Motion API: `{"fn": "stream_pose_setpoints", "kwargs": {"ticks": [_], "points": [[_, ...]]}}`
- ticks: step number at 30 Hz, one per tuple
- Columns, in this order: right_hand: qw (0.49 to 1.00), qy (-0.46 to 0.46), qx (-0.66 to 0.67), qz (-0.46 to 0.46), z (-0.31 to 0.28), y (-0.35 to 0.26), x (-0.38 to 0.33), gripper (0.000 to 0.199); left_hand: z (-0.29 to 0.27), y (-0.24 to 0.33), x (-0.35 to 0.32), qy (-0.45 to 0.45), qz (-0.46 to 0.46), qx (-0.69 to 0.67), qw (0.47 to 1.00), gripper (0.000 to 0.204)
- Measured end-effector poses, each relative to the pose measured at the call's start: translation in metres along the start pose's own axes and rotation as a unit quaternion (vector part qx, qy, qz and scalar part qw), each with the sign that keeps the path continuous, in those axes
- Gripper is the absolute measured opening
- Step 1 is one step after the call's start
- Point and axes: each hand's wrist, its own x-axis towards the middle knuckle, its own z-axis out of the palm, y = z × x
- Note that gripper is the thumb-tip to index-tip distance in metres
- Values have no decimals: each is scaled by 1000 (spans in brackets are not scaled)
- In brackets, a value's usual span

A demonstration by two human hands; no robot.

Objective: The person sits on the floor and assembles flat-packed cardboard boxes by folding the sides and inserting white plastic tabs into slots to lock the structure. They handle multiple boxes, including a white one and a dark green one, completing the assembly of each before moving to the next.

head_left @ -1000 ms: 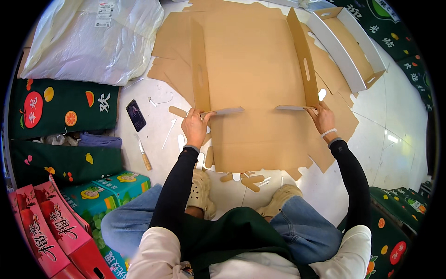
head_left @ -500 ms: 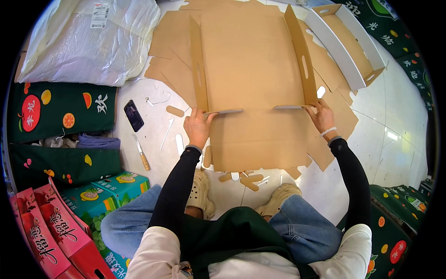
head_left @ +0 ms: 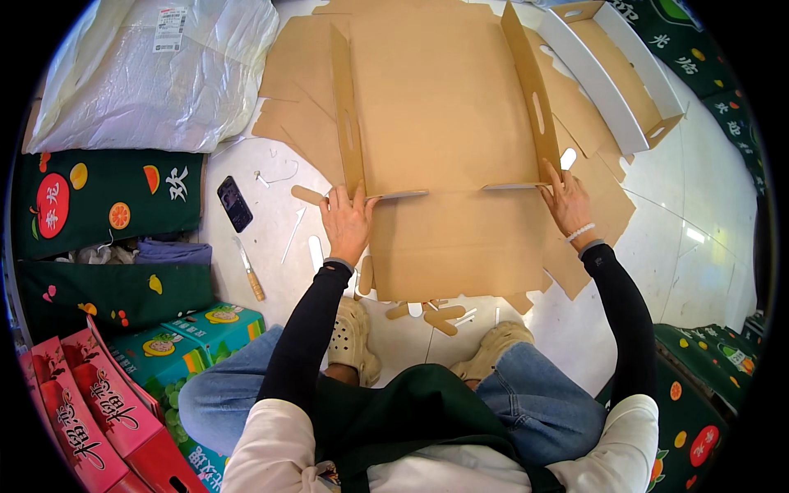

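A large brown cardboard box blank (head_left: 444,107) lies partly folded on the floor in front of me. Its left side wall (head_left: 347,115) and right side wall (head_left: 532,90), each with a hand slot, stand up. At their near ends, a left corner flap (head_left: 401,195) and a right corner flap (head_left: 511,186) turn inward. My left hand (head_left: 347,223) grips the near left corner, fingers against the wall and thumb by the flap. At the near right corner, my right hand (head_left: 569,207) pinches wall and flap together. The near panel (head_left: 456,255) lies flat.
More flat cardboard (head_left: 300,74) lies under the blank. A folded white tray box (head_left: 596,78) stands far right. Left are a phone (head_left: 235,204), a wooden-handled knife (head_left: 251,275) and a plastic-wrapped package (head_left: 148,82). Cardboard offcuts (head_left: 442,320) lie by my shoes; pink cartons (head_left: 99,403) stand near left.
The left fingers have shifted up and spread more along the wall at the corner. The right fingers reach slightly higher on their corner. Both walls and flaps stay nearly as they were.
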Motion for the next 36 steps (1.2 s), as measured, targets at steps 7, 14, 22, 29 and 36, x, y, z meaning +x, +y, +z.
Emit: {"fn": "stream_pose_setpoints", "kwargs": {"ticks": [7, 14, 22, 29, 36], "points": [[962, 152, -92, -207, -17, -9, 16, 32, -1, -1, 6, -32, 64, -28, 997, 32], [967, -89, 41, -235, 11, -33, 38, 11, 13, 5, 13, -58, 101, -89, 989, 17], [925, -90, 63, -364, 18, -56, 62, 46, 21, 19, 14, -51, 70, -123, 989, 19], [867, -92, 18, -490, 3, -103, 86, 78, 22, 21, 14, -30, 73, -117, 990, 19], [844, -75, -39, -530, 15, -117, 93, 65, 12, 23, 12, -100, 31, -119, 987, 24]]}}
